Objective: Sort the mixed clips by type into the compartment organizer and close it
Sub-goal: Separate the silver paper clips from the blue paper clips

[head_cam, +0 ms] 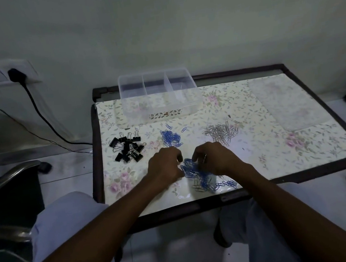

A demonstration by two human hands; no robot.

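Clips lie in four heaps on a small table (316, 156) with a flowery cover and a dark frame.

Black binder clips (127, 146) sit at the left, a blue paper clip pile (170, 138) in the middle and a silver paper clip pile (221, 132) at the right, each too many to count. A mixed pile (202, 177) of blue and silver clips lies near the front edge. One clear organizer (159, 97) with three compartments stands open at the far edge, by a pale wall. One clear lid (282, 103) lies flat at the far right. The left hand (165, 167) and right hand (212, 158) rest curled on the mixed pile, fingers bent in; I cannot tell if they pinch any clips. The right side of the cover is bare. A chair arm (8, 176) and a black cable (40, 113) are at the left.
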